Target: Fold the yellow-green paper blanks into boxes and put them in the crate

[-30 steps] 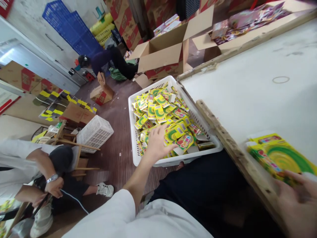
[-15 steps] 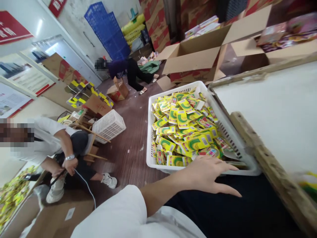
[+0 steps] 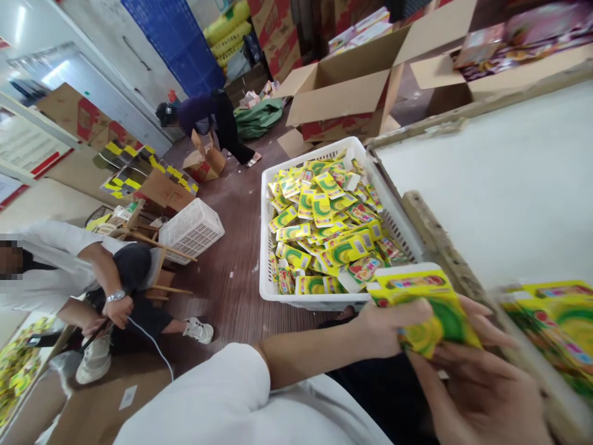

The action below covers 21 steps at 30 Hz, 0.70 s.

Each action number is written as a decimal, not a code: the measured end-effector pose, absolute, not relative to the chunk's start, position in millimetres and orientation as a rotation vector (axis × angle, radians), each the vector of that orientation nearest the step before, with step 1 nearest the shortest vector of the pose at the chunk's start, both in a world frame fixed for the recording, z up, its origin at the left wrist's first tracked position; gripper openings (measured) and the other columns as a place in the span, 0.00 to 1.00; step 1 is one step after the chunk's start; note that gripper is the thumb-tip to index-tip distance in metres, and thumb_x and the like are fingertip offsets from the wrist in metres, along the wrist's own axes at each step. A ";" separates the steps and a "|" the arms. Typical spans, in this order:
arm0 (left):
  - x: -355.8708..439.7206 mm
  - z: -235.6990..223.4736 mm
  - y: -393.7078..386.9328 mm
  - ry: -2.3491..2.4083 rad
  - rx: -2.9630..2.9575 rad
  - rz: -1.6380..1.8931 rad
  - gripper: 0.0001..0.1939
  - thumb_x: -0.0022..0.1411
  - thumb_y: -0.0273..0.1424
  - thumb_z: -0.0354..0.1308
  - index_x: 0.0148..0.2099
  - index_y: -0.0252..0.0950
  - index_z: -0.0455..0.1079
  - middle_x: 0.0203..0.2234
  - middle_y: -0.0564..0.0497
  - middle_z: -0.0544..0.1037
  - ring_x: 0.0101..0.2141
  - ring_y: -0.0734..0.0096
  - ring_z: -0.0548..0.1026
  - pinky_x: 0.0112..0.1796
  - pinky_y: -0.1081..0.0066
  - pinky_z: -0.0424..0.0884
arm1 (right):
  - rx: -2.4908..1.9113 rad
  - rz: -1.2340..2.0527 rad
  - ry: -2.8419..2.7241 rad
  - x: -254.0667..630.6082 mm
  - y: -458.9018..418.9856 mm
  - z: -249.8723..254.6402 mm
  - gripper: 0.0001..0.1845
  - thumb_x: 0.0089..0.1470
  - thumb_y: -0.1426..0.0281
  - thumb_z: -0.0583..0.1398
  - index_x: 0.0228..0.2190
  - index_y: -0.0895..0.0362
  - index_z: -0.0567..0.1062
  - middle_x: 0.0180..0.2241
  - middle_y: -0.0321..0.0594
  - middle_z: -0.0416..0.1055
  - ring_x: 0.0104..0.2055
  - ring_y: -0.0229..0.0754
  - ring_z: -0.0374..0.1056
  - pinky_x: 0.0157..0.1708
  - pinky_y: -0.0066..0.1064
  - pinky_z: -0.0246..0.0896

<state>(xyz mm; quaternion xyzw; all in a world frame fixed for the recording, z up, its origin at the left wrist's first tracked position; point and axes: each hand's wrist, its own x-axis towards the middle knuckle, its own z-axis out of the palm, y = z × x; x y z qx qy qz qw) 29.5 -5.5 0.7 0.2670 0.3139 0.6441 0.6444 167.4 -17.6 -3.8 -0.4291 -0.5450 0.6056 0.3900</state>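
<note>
Both hands (image 3: 491, 392) grip a yellow packet (image 3: 447, 312) beside a white, wood-edged surface (image 3: 500, 185), cardboard boxes (image 3: 343, 102) sitting on the brown floor (image 3: 241, 247) beyond.

The white, wood-edged tabletop (image 3: 500, 179) bears yellow-green packets (image 3: 563, 324).

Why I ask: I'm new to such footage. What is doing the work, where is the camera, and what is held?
No machine here: these are a person's bare left hand and right hand. The camera is worn on that person's head, looking forward and down. Both hands hold yellow packaging; whether one piece or several is hard to tell. On the white table lies a similar pile, cut off by the picture's edge. Beside the table, a white basket holds many loose packets. At left sits another person.
</note>
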 end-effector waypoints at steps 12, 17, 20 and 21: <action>29.2 28.3 -14.5 1.047 0.524 1.531 0.45 0.31 0.49 0.80 0.48 0.37 0.65 0.36 0.51 0.73 0.36 0.70 0.71 0.41 0.67 0.68 | -1.252 1.452 -1.291 155.1 -7.0 17.0 0.28 0.37 0.63 0.74 0.42 0.54 0.74 0.32 0.37 0.74 0.31 0.43 0.73 0.28 0.31 0.70; 32.3 21.4 -12.8 1.111 0.586 1.652 0.38 0.33 0.42 0.81 0.42 0.38 0.63 0.28 0.58 0.70 0.28 0.79 0.68 0.33 0.74 0.67 | -1.257 1.478 -1.192 153.0 -15.3 22.5 0.24 0.33 0.61 0.77 0.34 0.54 0.78 0.30 0.37 0.76 0.31 0.44 0.73 0.33 0.35 0.72; 31.2 22.5 -14.1 1.091 0.603 1.616 0.35 0.35 0.46 0.79 0.41 0.37 0.67 0.28 0.57 0.71 0.28 0.77 0.70 0.35 0.71 0.71 | -1.310 1.451 -1.089 153.0 -19.7 17.5 0.23 0.34 0.62 0.77 0.33 0.53 0.79 0.32 0.37 0.77 0.31 0.42 0.72 0.36 0.35 0.72; 30.4 23.6 -15.4 1.105 0.597 1.587 0.34 0.36 0.49 0.78 0.40 0.35 0.69 0.29 0.55 0.72 0.30 0.76 0.71 0.37 0.70 0.71 | -1.328 1.442 -1.052 153.9 -19.8 16.5 0.21 0.35 0.62 0.77 0.33 0.53 0.79 0.33 0.36 0.77 0.31 0.41 0.71 0.36 0.34 0.72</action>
